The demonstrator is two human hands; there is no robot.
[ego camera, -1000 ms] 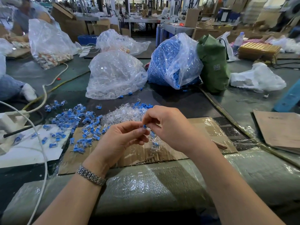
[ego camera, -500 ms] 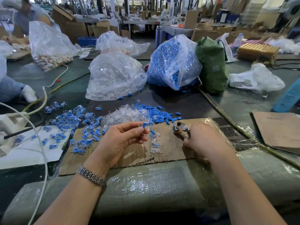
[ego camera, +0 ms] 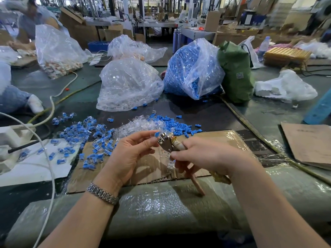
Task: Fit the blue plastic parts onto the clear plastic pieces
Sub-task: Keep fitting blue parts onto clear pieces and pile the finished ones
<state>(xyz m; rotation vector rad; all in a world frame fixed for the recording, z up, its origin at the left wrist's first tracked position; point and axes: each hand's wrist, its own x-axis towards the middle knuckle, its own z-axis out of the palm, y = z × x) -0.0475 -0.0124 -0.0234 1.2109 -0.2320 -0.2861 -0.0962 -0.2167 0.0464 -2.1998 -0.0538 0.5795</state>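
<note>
Over the cardboard sheet [ego camera: 211, 140] at the surface's near edge, left hand [ego camera: 129, 154] pinches a blue part [ego camera: 156, 134], right hand [ego camera: 211, 156] grips pliers [ego camera: 165, 143]; a skewed squeeze could crack or flick it

Two hands show: the left hand [ego camera: 129, 154] and the right hand [ego camera: 206, 156]. One pair of pliers [ego camera: 167, 143] is in view. Five plastic bags stand on the surface [ego camera: 206, 115]: one of blue parts [ego camera: 189, 68], three clear bags [ego camera: 129, 85], one white bag [ego camera: 284, 86]. One green bag [ego camera: 236, 72]. Loose blue parts [ego camera: 175, 125] and clear pieces [ego camera: 143, 125] lie too many to count.
</note>
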